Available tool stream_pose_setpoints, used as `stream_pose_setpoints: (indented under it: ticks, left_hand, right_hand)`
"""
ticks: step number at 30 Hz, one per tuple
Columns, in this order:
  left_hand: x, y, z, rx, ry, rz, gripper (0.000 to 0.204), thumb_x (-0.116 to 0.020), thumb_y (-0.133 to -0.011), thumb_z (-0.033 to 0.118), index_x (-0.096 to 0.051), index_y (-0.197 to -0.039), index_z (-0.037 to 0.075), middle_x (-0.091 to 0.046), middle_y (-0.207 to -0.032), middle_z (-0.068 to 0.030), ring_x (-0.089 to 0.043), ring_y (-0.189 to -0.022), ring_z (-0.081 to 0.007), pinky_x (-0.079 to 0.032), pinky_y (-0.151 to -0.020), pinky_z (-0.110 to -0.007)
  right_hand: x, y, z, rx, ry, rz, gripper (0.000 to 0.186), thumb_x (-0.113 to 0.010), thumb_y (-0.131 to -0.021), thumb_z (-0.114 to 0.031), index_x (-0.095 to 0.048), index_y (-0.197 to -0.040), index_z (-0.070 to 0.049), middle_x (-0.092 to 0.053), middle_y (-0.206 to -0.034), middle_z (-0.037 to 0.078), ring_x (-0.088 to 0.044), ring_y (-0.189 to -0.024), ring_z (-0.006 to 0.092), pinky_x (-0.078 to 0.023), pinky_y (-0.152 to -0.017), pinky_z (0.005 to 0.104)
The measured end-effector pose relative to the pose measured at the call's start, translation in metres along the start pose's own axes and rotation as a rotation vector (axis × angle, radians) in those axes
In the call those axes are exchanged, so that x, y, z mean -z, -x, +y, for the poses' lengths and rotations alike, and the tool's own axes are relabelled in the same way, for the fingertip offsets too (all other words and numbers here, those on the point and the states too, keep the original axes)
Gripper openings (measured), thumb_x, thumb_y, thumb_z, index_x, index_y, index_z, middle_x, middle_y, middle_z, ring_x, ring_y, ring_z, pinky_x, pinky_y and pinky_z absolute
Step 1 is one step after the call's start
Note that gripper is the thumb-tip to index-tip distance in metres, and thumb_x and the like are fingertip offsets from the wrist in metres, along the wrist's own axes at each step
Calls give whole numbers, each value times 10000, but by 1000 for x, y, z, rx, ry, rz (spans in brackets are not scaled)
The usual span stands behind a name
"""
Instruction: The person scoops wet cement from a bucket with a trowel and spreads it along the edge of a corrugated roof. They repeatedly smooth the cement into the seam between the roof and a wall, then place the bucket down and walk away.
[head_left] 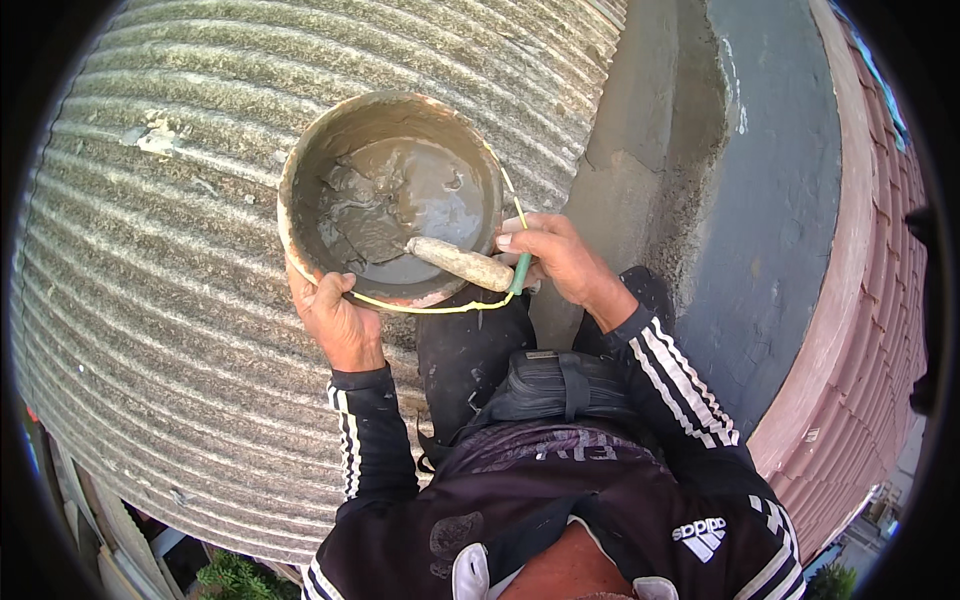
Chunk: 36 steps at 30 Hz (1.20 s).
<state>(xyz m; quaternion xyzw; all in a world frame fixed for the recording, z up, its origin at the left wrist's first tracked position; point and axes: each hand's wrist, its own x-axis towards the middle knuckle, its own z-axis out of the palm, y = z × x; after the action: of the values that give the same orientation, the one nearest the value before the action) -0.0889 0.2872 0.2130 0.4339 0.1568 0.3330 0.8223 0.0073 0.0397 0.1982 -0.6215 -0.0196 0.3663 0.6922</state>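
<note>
Corrugated roof (150,300) fills frame left. Your left hand (340,322) is clamped on the bucket (440,122) rim, upper centre-left; wet grey mix (440,195) inside. Tool handle (460,263) crosses the lower-right rim. Your right hand (565,262) is by the green grip (521,272); can't tell what it's clamped on.

Room over bucket (400,118), far L; trowel handle (460,263) across nr R

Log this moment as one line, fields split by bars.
Left hand: gripping bucket rim | Right hand: at right rim, near green grip | Contents: wet grey mix | Tool handle: across near-right rim
</note>
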Motion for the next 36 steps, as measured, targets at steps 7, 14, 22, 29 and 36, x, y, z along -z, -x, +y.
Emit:
stream_pose_setpoints:
  ticks: [7, 14, 22, 29, 36]
  left_hand:
    - [13, 6, -2, -50, -63, -84, 818, -492, -806, -78, -314, -1602, -11, -423, -1561, -208, -468, -1416, -302, -381, -1189, -412]
    - [28, 5, 25, -521, -1102, -351, 1311, -889, -813, 412, 8, -1654, -44, 2, -1727, -291, -26, -1615, -383, -85, -1294, -487]
    - [35, -19, -12, -297, -495, -61, 884, -742, -990, 170, -179, -1639, -39, -329, -1634, -234, -377, -1492, -288, -353, -1194, -384]
    - [33, -24, -19, 27, 36, 46, 332, -627, -1035, 62, -611, -1350, -39, -679, -1160, -49, -625, -1005, -104, -511, -905, -284]
    - [26, -22, -18, -39, 47, 61, 304, -630, -1036, 65, -629, -1323, -35, -672, -1090, -21, -612, -964, -88, -509, -867, -267]
  right_hand:
    - [-11, 20, -71, 74, 247, 74, 305, -610, -1023, -283, -663, -999, 16, -685, -718, 65, -658, -572, 129, -495, -473, 241]
    - [-78, -27, -130, 408, 193, -170, 427, -590, -1048, -398, -680, -1064, 19, -712, -813, 96, -669, -639, 135, -512, -512, 257]
    - [-98, -24, -42, 573, 1768, -135, 211, -655, -866, -211, -790, -871, -48, -749, -860, 173, -729, -832, 361, -556, -762, 507]
    - [-86, -4, -90, 838, 1877, -248, 137, -634, -858, -107, -664, -901, 19, -667, -758, 194, -705, -759, 355, -556, -688, 467]
    - [-68, 11, -150, 907, 2305, -15, 102, -631, -880, -73, -621, -956, -5, -655, -818, 164, -699, -753, 304, -548, -627, 403]
